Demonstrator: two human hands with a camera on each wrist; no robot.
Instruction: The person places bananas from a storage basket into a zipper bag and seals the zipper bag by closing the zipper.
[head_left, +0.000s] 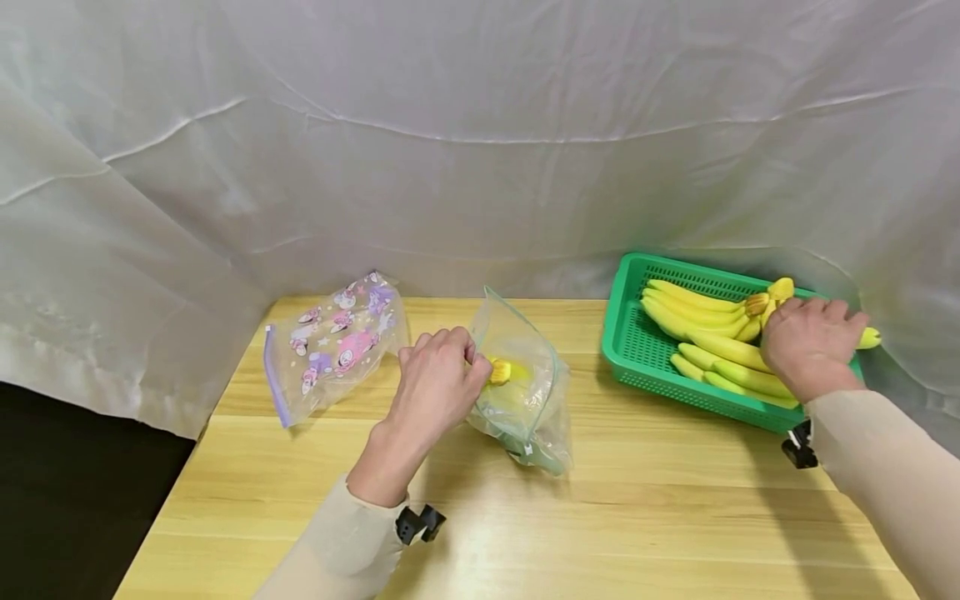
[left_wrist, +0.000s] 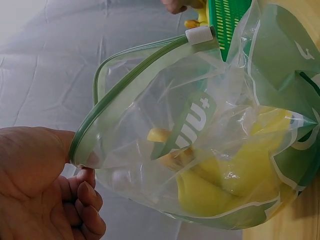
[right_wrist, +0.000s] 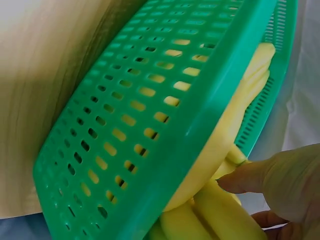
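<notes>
My left hand (head_left: 435, 383) pinches the green zip edge of a clear resealable bag (left_wrist: 125, 165) between thumb and fingers. Its mouth gapes, and a white slider (left_wrist: 199, 35) sits at the far end of the zip. Inside the bag lie yellow bananas (left_wrist: 202, 192), stems toward the opening. Over at the right, my right hand (head_left: 813, 346) grips bananas (left_wrist: 202, 10) in the green basket (head_left: 617, 333). The right wrist view shows the thumb (right_wrist: 245, 177) against a banana (right_wrist: 220, 210), with the other fingers partly hidden behind it.
Left of the held bag, a second clear bag (head_left: 341, 350) with pink and purple cartoon prints lies flat near the wooden table's (head_left: 570, 533) back edge. More bananas (head_left: 693, 308) fill the basket. A pale grey curtain (head_left: 480, 167) hangs right behind the table.
</notes>
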